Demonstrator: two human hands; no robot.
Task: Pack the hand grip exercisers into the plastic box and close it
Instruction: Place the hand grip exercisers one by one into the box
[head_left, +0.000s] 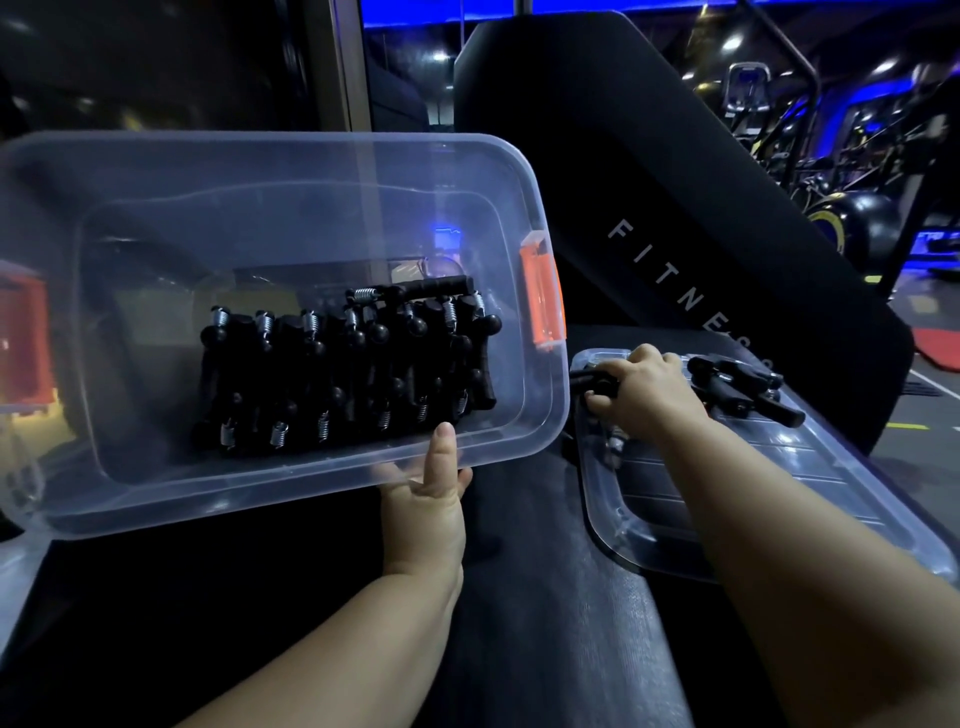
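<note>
Holding the plastic box (291, 171) up on a tilt with the left hand (423, 499), thumb (444, 441) hooked over the near long rim, fingers underneath against the wall. Tipped so that the open mouth faces the camera, long axis running left to right, with an orange latch (543, 293) at the right end. Packed against the bottom: hand grip exercisers (348, 374) in two tight rows, handles lying across the short way, spring coils lined along the far and near edges, one more laid lengthwise on top at the far right. Gripping with the right hand (644, 389), fingers curled, a single black exerciser (589, 376) at the far end of the clear lid (727, 493). Lid lying flat on the black bench pad (519, 571) just right of the box, long axis running from near right to far left. Farther right on it, a small loose heap of exercisers (743, 387), handles pointing right.
</note>
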